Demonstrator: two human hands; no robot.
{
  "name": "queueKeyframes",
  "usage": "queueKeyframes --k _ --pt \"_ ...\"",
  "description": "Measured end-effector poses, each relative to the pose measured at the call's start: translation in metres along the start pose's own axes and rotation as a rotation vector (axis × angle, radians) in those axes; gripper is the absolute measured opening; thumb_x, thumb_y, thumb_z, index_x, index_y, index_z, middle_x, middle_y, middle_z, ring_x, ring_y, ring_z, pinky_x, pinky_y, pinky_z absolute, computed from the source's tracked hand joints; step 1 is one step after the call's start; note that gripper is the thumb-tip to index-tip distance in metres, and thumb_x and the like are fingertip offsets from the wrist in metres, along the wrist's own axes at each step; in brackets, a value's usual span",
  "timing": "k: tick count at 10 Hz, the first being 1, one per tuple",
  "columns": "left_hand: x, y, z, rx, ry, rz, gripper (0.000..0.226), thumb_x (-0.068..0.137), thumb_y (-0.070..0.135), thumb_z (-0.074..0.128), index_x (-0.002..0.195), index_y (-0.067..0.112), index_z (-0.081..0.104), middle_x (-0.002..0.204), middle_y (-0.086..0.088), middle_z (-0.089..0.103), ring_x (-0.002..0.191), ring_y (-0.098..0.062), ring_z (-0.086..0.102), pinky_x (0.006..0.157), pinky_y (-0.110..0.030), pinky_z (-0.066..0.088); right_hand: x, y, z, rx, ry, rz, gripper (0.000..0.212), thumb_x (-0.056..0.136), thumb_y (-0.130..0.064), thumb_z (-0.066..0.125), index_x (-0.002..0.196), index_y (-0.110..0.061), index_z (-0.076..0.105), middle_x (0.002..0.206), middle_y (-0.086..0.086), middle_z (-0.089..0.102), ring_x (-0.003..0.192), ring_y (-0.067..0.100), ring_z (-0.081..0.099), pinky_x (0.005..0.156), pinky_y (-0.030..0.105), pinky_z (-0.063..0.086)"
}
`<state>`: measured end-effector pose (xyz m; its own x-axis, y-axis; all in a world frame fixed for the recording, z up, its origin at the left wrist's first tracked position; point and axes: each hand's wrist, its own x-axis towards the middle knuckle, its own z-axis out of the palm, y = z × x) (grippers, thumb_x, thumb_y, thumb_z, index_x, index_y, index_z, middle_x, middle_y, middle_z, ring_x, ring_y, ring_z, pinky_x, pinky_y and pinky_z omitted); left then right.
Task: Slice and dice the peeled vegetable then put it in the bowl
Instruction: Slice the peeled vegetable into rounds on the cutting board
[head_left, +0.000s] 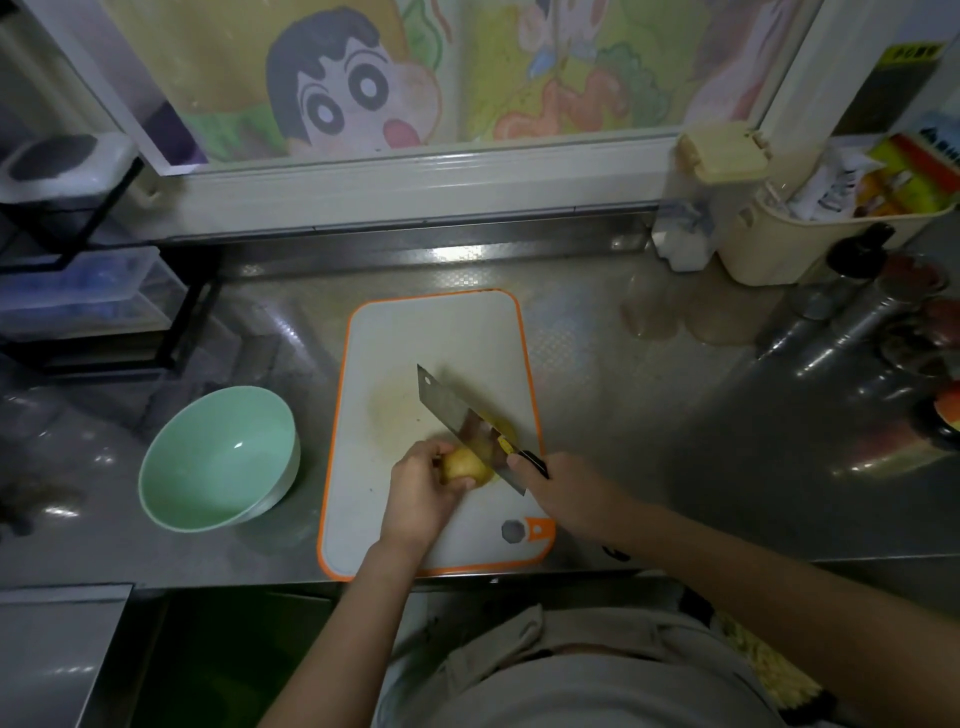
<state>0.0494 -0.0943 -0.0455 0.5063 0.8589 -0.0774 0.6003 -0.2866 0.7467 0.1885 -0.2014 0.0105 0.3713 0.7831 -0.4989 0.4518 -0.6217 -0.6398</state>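
One peeled potato (464, 464) at the near end of one orange-rimmed cutting board (431, 332), gripped in curled fingers of the left hand (423, 491). One cleaver (457, 415), handle clasped in the right hand (566, 493), blade across the potato. One green bowl (208, 467) just left of the board.

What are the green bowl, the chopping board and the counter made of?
The green bowl looks like glazed ceramic, possibly melamine: it is smooth, with a sharp glint inside. The chopping board seems to be plastic: matte white with a moulded orange rim. The counter looks like stainless steel: it is grey, with streaky reflections and an embossed pattern near the back.
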Motion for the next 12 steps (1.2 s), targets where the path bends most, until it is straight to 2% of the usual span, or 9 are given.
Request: queueKeyframes --k 1,2,3,5,7,9,10,11,12 --pt "0.001 0.001 0.0 0.017 0.003 0.006 0.039 0.064 0.011 0.082 0.098 0.013 0.064 0.096 0.001 0.062 0.089 -0.014 0.055 0.077 -0.023 0.045 -0.005 0.0 -0.002 -0.034 -0.038 -0.03 0.045 0.099 -0.043 0.036 0.059 -0.023 0.036 0.057 0.0 0.037 0.05 0.011 0.036 0.047 0.022 0.026" --pt "0.0 0.004 -0.001 0.008 0.004 0.008 0.035 0.065 0.01 0.082 0.093 0.015 0.062 0.093 0.002 0.06 0.088 -0.015 0.056 0.077 -0.023 0.045 -0.011 0.0 -0.003 -0.021 -0.069 -0.032 0.046 0.099 -0.048 0.03 0.066 -0.018 0.042 0.061 0.001 0.041 0.053 0.008 0.038 0.048 0.016 0.029" --pt "-0.001 0.004 -0.001 0.021 0.011 0.013 0.034 0.064 0.01 0.082 0.092 0.012 0.063 0.091 0.0 0.061 0.088 -0.017 0.056 0.076 -0.026 0.046 -0.013 0.001 -0.002 -0.021 -0.074 -0.025 0.054 0.097 -0.052 0.026 0.085 -0.006 0.052 0.065 0.002 0.044 0.055 0.007 0.039 0.052 0.014 0.031" --pt "0.0 0.004 -0.001 0.046 0.016 0.007 0.038 0.064 0.012 0.083 0.097 0.009 0.064 0.096 -0.004 0.063 0.089 -0.018 0.057 0.076 -0.023 0.044 -0.017 -0.003 -0.001 -0.092 -0.065 -0.035 0.054 0.098 -0.05 0.023 0.09 -0.004 0.052 0.065 0.002 0.043 0.055 0.007 0.038 0.052 0.014 0.03" --pt "0.0 0.005 0.0 0.054 0.009 0.008 0.038 0.064 0.012 0.083 0.097 0.009 0.064 0.096 -0.002 0.062 0.086 -0.012 0.053 0.072 -0.013 0.037 -0.017 -0.002 -0.002 -0.1 -0.063 -0.03 0.068 0.098 -0.051 0.022 0.101 0.006 0.058 0.065 0.003 0.046 0.056 0.009 0.04 0.054 0.017 0.031" --pt "0.0 0.007 -0.002 0.045 0.006 -0.001 0.037 0.064 0.009 0.082 0.095 0.006 0.064 0.092 0.0 0.057 0.084 -0.013 0.051 0.067 -0.009 0.032 -0.016 -0.013 -0.006 -0.14 -0.101 0.012 0.062 0.1 -0.047 0.022 0.102 0.004 0.057 0.065 0.001 0.043 0.056 0.008 0.038 0.052 0.018 0.031" --pt "-0.001 0.006 0.0 0.061 0.007 0.016 0.036 0.063 0.008 0.082 0.095 0.007 0.065 0.094 -0.003 0.061 0.084 -0.013 0.052 0.069 -0.01 0.035 -0.019 -0.03 -0.007 -0.018 -0.091 0.111 0.05 0.103 -0.031 0.027 0.131 0.008 0.042 0.087 0.008 0.055 0.075 0.013 0.053 0.057 0.025 0.034" --pt "-0.003 0.004 0.001 0.057 0.016 0.021 0.036 0.062 0.007 0.082 0.094 0.006 0.065 0.094 -0.004 0.062 0.085 -0.016 0.056 0.07 -0.013 0.038 -0.011 -0.036 -0.003 -0.257 -0.155 0.032 0.051 0.104 -0.015 0.027 0.149 0.001 0.009 0.117 0.02 0.051 0.103 0.026 0.055 0.066 0.027 0.031" --pt "-0.003 0.006 0.001 0.063 0.012 0.027 0.035 0.062 0.006 0.082 0.093 0.005 0.065 0.095 -0.008 0.063 0.087 -0.021 0.058 0.072 -0.02 0.042 0.005 -0.037 0.003 0.027 -0.067 0.106 0.055 0.102 -0.036 0.028 0.119 0.011 0.05 0.074 0.004 0.046 0.063 0.011 0.043 0.053 0.022 0.031"
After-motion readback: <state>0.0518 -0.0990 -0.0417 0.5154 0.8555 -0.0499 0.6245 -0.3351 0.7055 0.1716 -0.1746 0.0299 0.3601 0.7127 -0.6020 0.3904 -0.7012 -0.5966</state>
